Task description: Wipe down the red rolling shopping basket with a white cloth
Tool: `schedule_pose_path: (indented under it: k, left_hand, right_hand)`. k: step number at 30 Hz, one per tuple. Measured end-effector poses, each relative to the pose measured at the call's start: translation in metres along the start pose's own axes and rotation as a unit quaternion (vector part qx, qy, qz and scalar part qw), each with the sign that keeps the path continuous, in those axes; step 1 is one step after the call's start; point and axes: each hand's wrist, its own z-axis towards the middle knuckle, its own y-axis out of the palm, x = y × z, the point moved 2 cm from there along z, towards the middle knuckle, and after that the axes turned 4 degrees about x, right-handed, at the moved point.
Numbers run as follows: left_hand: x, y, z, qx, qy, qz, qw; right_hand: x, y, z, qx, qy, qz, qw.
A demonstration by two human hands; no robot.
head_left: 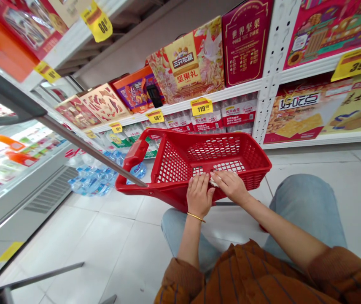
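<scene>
white metal shelves [231,89] hold boxed nut gift sets [185,67] above bottled water [223,116].

Qty: 2 hands [215,190], 1 red basket [256,158], 1 gold bangle [195,217].

There's the left hand [199,196], palm down and fingers curled forward, a gold bangle [195,217] on the wrist! The right hand [230,186] angles in, its fingertips just beside the left's, and the bare right forearm [281,228] stretches out from a rust-brown striped sleeve [338,274].
</scene>
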Motion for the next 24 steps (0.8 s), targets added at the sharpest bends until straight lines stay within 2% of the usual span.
schedule_pose_path:
  k: [11,16,20,24]
  left_hand:
    - [0.003,0.001,0.0,0.004,-0.022,-0.025,0.999]
    - [0.005,0.001,-0.001,0.009,-0.031,-0.036,0.999]
    - [0.004,0.001,-0.003,0.017,-0.035,-0.042,0.998]
    - [0.001,0.001,-0.004,0.023,-0.034,-0.049,0.998]
  right_hand:
    - [0.023,-0.012,-0.016,-0.001,0.015,0.0,1.0]
    - [0.009,-0.012,0.001,0.029,0.06,0.04,0.997]
    - [-0.004,-0.005,0.017,0.018,0.093,0.023,0.995]
    - [0.0,-0.004,0.017,0.005,0.077,0.009,0.997]
